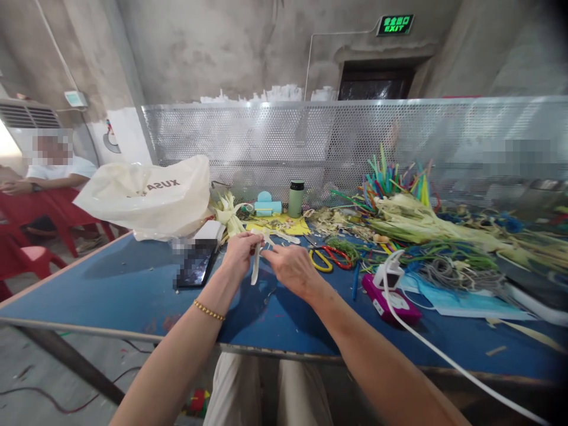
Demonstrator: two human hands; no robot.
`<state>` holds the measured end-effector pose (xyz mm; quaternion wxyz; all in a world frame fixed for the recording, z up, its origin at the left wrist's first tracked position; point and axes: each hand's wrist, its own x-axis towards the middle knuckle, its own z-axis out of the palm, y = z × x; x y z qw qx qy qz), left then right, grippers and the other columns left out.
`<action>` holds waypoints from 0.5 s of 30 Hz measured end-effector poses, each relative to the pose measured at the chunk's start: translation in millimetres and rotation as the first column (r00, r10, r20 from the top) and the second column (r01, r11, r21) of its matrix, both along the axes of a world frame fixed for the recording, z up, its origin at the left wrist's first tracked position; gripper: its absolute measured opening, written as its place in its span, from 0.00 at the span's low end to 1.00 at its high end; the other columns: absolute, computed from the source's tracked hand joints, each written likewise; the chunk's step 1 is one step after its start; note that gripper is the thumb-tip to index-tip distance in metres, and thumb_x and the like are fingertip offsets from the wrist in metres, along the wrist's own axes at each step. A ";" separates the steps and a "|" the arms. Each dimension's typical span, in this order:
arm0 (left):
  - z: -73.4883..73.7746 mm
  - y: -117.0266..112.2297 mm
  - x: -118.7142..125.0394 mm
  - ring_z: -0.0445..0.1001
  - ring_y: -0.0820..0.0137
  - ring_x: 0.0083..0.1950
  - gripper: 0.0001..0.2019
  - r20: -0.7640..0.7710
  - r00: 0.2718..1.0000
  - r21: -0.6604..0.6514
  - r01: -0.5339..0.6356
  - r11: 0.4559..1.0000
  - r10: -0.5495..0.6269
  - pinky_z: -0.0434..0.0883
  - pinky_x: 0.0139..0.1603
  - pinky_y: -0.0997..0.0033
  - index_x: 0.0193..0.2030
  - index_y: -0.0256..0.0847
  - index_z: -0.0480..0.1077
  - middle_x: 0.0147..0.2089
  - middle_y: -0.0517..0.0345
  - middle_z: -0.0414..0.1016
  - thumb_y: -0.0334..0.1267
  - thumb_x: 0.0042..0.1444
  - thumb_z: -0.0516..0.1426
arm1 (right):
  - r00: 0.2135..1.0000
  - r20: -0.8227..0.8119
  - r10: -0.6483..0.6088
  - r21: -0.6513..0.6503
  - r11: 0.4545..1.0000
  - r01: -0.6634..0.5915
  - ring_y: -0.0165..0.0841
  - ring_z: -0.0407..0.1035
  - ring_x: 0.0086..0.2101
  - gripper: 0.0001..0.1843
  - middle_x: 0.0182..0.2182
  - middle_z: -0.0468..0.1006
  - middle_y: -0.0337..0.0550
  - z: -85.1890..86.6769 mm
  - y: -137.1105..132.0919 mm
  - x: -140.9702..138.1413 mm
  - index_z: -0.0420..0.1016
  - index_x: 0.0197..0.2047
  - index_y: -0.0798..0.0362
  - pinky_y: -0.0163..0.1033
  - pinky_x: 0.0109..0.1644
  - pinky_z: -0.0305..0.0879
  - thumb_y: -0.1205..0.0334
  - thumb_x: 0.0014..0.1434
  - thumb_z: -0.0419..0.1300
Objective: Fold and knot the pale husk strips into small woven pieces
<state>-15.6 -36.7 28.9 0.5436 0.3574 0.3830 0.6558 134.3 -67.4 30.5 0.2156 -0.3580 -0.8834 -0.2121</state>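
My left hand (238,253) and my right hand (290,267) meet above the blue table (110,290), both pinched on a pale strip of leaf (256,264) that hangs down between them. The left hand grips its upper part, and a bead bracelet (208,310) circles that wrist. The right hand's fingertips close on the strip from the right. Just beyond the hands lie more pale leaf pieces (284,235) on a yellow sheet (298,225).
A dark phone (195,266) lies left of my hands, a white bag (146,198) behind it. Scissors (331,255), a pink device with a white cable (390,296), a green bottle (296,198) and piles of husks and coloured straws (412,213) fill the right. A seated person (53,171) is at far left.
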 end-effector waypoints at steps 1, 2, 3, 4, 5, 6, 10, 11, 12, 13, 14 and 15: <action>0.2 0.1 0.2 0.70 0.74 0.23 0.09 0.012 1.000 -0.003 -0.014 1.000 0.014 0.62 0.26 0.75 0.21 0.34 0.69 0.19 0.59 0.70 0.30 0.33 0.65 | 0.999 0.029 -0.026 0.004 1.000 0.026 0.32 0.69 0.27 0.13 0.31 0.77 0.45 -2.1 -1.7 -1.7 0.75 0.47 0.50 0.37 0.30 0.54 0.68 0.64 0.52; 0.3 0.2 0.5 0.70 0.74 0.24 0.09 0.026 0.999 -0.005 -0.024 1.000 0.024 0.62 0.26 0.76 0.21 0.34 0.69 0.19 0.59 0.70 0.29 0.33 0.65 | 0.998 0.057 -0.040 0.010 0.999 0.039 0.32 0.70 0.27 0.14 0.31 0.77 0.45 -3.7 -3.2 -3.4 0.74 0.50 0.50 0.37 0.28 0.53 0.69 0.64 0.52; 0.2 0.4 0.8 0.69 0.75 0.23 0.09 0.039 0.999 -0.006 -0.028 1.000 0.028 0.62 0.25 0.76 0.21 0.34 0.68 0.19 0.59 0.71 0.29 0.33 0.65 | 0.996 0.081 -0.047 0.016 0.999 0.046 0.32 0.70 0.27 0.16 0.32 0.77 0.45 -4.9 -4.5 -4.9 0.72 0.52 0.49 0.37 0.27 0.52 0.69 0.64 0.52; -0.1 0.6 1.2 0.69 0.75 0.23 0.08 0.051 0.998 -0.007 -0.023 1.000 0.023 0.62 0.25 0.76 0.21 0.34 0.68 0.19 0.59 0.71 0.29 0.34 0.65 | 0.994 0.101 -0.049 0.022 0.999 0.047 0.32 0.71 0.27 0.16 0.34 0.78 0.45 -5.8 -5.2 -6.5 0.71 0.53 0.49 0.37 0.27 0.52 0.69 0.64 0.51; -0.6 0.8 1.7 0.69 0.75 0.23 0.08 0.062 0.998 -0.011 -0.010 1.000 0.011 0.62 0.25 0.76 0.21 0.35 0.68 0.20 0.59 0.71 0.30 0.35 0.64 | 0.992 0.115 -0.047 0.030 0.999 0.044 0.32 0.71 0.27 0.16 0.36 0.78 0.46 -6.7 -5.2 -8.0 0.71 0.53 0.49 0.38 0.26 0.53 0.69 0.65 0.51; -1.2 1.2 2.1 0.69 0.75 0.23 0.08 0.072 0.997 -0.020 0.011 1.000 -0.009 0.62 0.25 0.76 0.22 0.35 0.68 0.20 0.59 0.71 0.30 0.35 0.64 | 0.991 0.124 -0.042 0.039 0.999 0.037 0.32 0.72 0.28 0.15 0.38 0.78 0.47 -7.7 -4.5 -9.4 0.71 0.52 0.49 0.38 0.26 0.54 0.69 0.65 0.50; -4.5 4.4 2.8 0.70 0.75 0.25 0.06 0.106 0.993 -0.053 0.065 0.996 -0.059 0.64 0.26 0.77 0.23 0.35 0.68 0.21 0.60 0.71 0.28 0.36 0.62 | 0.993 0.120 -0.014 0.115 0.993 0.000 0.33 0.72 0.31 0.14 0.40 0.77 0.49 -12.2 3.1 -12.5 0.72 0.49 0.53 0.38 0.31 0.59 0.71 0.66 0.48; -5.4 5.5 2.4 0.69 0.76 0.25 0.06 0.105 0.992 -0.057 0.071 0.996 -0.065 0.63 0.26 0.77 0.23 0.35 0.67 0.22 0.60 0.70 0.27 0.36 0.62 | 0.994 0.107 -0.007 0.145 0.989 -0.009 0.33 0.72 0.32 0.14 0.39 0.77 0.49 -12.9 5.0 -12.6 0.72 0.47 0.54 0.38 0.33 0.59 0.71 0.66 0.47; -6.3 6.5 1.8 0.68 0.77 0.24 0.07 0.097 0.992 -0.057 0.082 0.995 -0.076 0.62 0.26 0.77 0.23 0.36 0.67 0.22 0.60 0.70 0.27 0.36 0.62 | 0.996 0.092 0.004 0.173 0.985 -0.020 0.34 0.71 0.33 0.14 0.37 0.77 0.48 -13.4 6.3 -12.6 0.73 0.46 0.55 0.38 0.35 0.60 0.72 0.67 0.47; -7.2 7.5 1.1 0.67 0.77 0.24 0.07 0.079 0.993 -0.054 0.096 0.994 -0.092 0.61 0.25 0.77 0.23 0.36 0.67 0.22 0.60 0.70 0.28 0.37 0.62 | 0.997 0.075 0.019 0.197 0.980 -0.033 0.34 0.71 0.34 0.14 0.37 0.77 0.48 -13.5 7.0 -12.5 0.73 0.44 0.55 0.38 0.36 0.60 0.72 0.67 0.46; -8.2 8.3 0.3 0.65 0.78 0.23 0.07 0.047 0.992 -0.040 0.117 0.992 -0.115 0.60 0.24 0.77 0.23 0.36 0.66 0.22 0.61 0.69 0.29 0.37 0.62 | 0.998 0.058 0.038 0.214 0.976 -0.049 0.34 0.71 0.34 0.14 0.36 0.77 0.48 -13.5 6.9 -12.3 0.74 0.42 0.55 0.38 0.37 0.60 0.71 0.67 0.47; -9.2 8.9 -0.5 0.64 0.79 0.23 0.08 -0.032 0.989 -0.013 0.144 0.990 -0.144 0.58 0.23 0.77 0.23 0.37 0.65 0.22 0.61 0.69 0.32 0.39 0.62 | 0.998 0.037 0.058 0.225 0.972 -0.065 0.33 0.70 0.33 0.14 0.35 0.77 0.48 -13.3 6.3 -12.3 0.74 0.40 0.55 0.38 0.37 0.59 0.71 0.67 0.48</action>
